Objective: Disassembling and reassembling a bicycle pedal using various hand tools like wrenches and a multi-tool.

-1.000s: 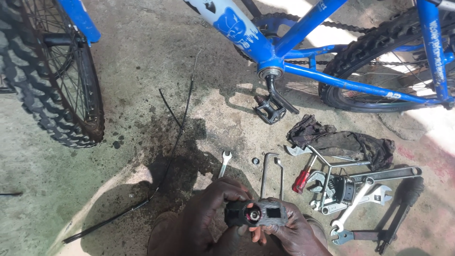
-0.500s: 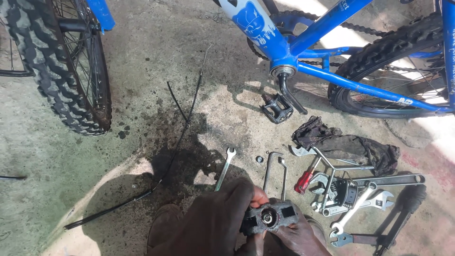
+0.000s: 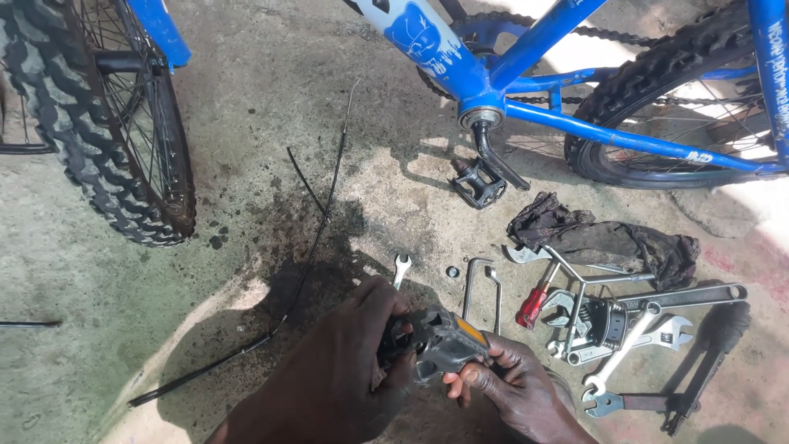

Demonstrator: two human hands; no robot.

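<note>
Low in the picture, both hands grip a loose grey pedal [image 3: 444,345] with an orange reflector. The left hand [image 3: 345,370] wraps its fingers round the pedal's near end, hiding the axle there. The right hand [image 3: 509,386] pinches the far end; its wrist runs off the bottom edge. A small spanner [image 3: 400,269] lies just behind, half covered by the thumb, near the blue bicycle frame [image 3: 526,78]

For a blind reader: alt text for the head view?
Two hands, left and right, hold a grey pedal over concrete. A blue bike stands behind; wrenches and a rag lie at right.
</note>
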